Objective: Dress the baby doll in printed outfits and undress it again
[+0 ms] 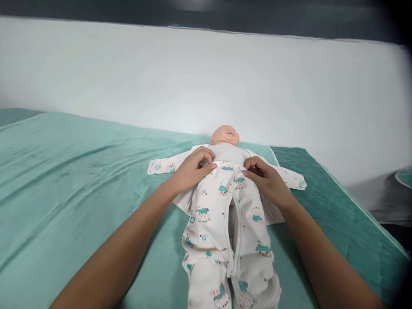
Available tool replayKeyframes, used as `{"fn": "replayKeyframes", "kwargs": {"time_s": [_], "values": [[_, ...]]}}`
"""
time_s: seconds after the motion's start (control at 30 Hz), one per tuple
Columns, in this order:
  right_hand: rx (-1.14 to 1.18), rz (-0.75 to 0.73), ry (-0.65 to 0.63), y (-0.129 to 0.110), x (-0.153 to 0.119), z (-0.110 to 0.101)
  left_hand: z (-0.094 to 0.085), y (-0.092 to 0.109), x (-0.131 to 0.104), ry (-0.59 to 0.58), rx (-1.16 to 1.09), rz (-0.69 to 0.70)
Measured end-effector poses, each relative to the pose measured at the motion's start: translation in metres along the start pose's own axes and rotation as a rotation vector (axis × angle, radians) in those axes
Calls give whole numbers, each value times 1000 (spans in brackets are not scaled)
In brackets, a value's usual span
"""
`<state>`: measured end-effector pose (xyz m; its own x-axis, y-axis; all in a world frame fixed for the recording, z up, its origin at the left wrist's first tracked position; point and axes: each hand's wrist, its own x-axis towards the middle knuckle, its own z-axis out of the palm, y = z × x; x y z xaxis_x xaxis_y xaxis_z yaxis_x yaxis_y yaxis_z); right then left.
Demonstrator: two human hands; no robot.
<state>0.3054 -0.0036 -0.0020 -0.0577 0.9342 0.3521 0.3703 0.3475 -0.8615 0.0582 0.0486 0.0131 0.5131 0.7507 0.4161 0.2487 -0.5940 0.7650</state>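
Note:
A baby doll [225,135] lies on its back, its head away from me. Printed white pants [212,201] cover its legs and reach up to the belly, with an open slit at the crotch. A printed white top [165,165] lies spread under the doll, sleeves out to both sides. My left hand [196,167] pinches the left end of the pants' waistband. At the waistband's right end, my right hand [265,178] has its thumb and fingers closed on the fabric. The doll's chest looks white between my hands.
A light green blanket [80,171] with folds covers the surface. At the right lies a darker green quilted cover [325,206] with a pale edge. Behind the doll rises a white wall [161,77] with a dark band above it.

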Motion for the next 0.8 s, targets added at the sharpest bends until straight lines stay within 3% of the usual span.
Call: {"fn": "replayKeyframes", "kwargs": {"time_s": [0.13,0.2,0.37,0.53,0.63,0.8], "values": [[-110,-204,79,2,0,3,6,1,2,77,79,1],[-120,-221,81,1,1,5,7,2,5,87,123,-30],[-104,-40,137,-3,23,2,2,-1,25,56,194,-145],[-100,121,193,14,53,1,-1,-10,44,21,151,-297],[-5,173,245,23,54,6,5,-13,41,80,107,-283],[93,138,289,21,42,16,14,-14,29,225,111,-231]]}}
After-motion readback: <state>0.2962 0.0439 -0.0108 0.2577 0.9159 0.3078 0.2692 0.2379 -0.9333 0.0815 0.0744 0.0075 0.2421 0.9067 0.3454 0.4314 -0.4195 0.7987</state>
